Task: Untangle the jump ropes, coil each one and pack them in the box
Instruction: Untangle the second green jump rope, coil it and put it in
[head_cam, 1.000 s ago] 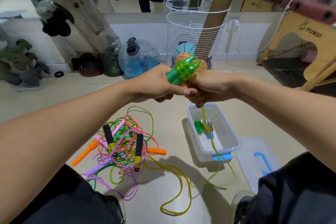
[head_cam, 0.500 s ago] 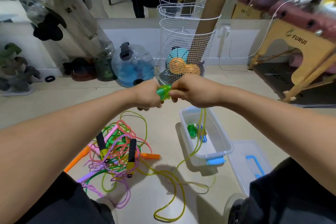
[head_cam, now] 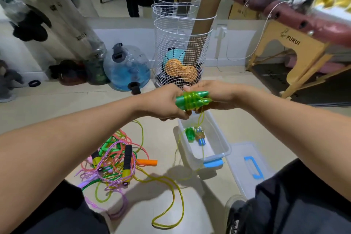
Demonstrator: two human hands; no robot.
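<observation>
The scene is evenly and brightly lit from overhead, with soft shadows falling on the floor (head_cam: 57,112) beneath the rope pile (head_cam: 114,165) and beside the plastic box (head_cam: 224,150). Wide-angle distortion bends straight lines toward the edges, notably the wooden bench (head_cam: 296,47) at right. Mild motion blur softens the upper corners; glare marks the clear bottles (head_cam: 57,15).

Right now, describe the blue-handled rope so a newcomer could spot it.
Find the clear box on the floor below both hands. Two coiled ropes lie at its far end, side by side. The blue-handled rope is the right one; its neighbour, the green rope, has green handles.
</observation>
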